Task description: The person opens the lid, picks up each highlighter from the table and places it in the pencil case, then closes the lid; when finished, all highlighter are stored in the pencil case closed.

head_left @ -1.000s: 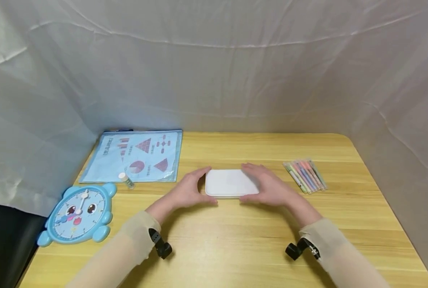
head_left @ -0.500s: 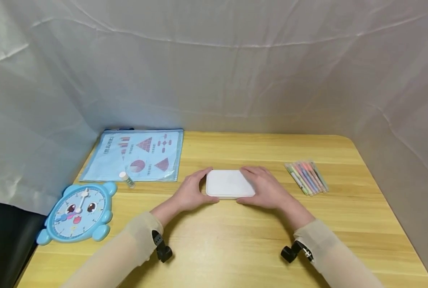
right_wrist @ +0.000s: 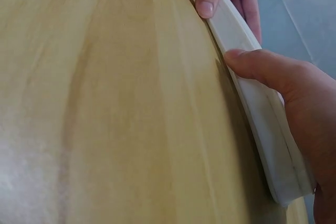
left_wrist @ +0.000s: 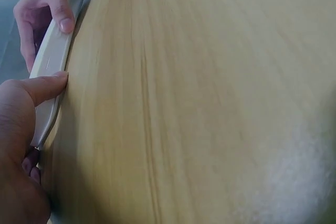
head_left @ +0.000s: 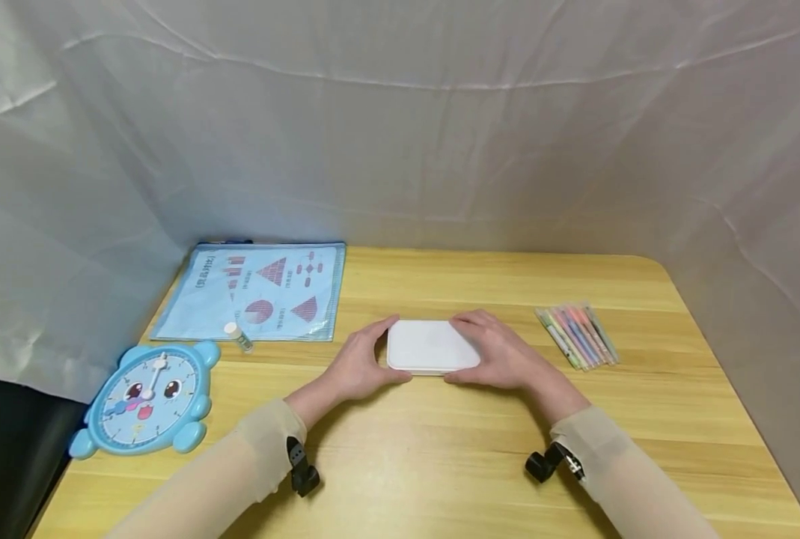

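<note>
A flat white box with rounded corners [head_left: 429, 344] lies on the table between both hands; what is inside it cannot be seen. My left hand [head_left: 361, 363] grips its left end, thumb along the near side and fingers round the far corner. At the other end, my right hand [head_left: 501, 352] holds it the same way and covers its right corner. From the right wrist, the white box [right_wrist: 270, 135] shows a seam along its side, with the thumb pressed on that side. The left wrist view shows the box [left_wrist: 52, 59] from its near side too.
A blue bear-shaped toy clock [head_left: 147, 400] lies at the left. Behind it are a small white-capped bottle [head_left: 239, 338] and a blue document pouch [head_left: 258, 292] printed with charts. A clear pack of coloured pens [head_left: 578, 337] lies at the right. Grey fabric [head_left: 400, 150] walls the wooden table.
My right hand has shifted slightly left along the box since one second ago, covering a little more of its end. The left hand keeps its grip; the view has shifted slightly.
</note>
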The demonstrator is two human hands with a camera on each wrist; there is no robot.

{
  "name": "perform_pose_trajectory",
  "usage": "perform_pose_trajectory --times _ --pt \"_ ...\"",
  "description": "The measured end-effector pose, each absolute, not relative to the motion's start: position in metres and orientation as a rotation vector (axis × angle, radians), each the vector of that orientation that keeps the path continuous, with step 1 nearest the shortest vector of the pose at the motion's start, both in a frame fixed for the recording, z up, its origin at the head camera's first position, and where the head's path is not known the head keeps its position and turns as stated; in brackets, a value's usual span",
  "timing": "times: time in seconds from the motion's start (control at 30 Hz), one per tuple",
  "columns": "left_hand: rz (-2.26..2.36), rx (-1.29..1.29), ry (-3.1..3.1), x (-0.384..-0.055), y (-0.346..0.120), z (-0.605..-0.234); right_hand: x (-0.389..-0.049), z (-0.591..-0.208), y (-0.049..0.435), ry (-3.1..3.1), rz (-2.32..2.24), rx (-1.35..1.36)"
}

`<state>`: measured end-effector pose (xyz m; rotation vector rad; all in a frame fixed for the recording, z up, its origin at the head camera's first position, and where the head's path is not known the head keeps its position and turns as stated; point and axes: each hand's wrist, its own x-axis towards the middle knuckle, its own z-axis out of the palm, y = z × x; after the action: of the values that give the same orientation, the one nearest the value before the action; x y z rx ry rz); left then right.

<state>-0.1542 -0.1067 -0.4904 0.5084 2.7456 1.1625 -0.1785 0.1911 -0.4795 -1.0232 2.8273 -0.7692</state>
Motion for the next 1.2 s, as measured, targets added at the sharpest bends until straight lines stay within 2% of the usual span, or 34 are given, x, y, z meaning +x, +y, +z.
perform_pose_trajectory --times 0.87,1.2 --pt "1.153 0.495 2.751 -0.154 -0.106 -0.491 -0.181 -0.459 0.191 2.788 -0.747 -0.954" --pt "1.169 0.468 2.713 -0.154 -0.109 -0.49 -0.177 -0.439 0.196 2.863 -0.792 -1.109"
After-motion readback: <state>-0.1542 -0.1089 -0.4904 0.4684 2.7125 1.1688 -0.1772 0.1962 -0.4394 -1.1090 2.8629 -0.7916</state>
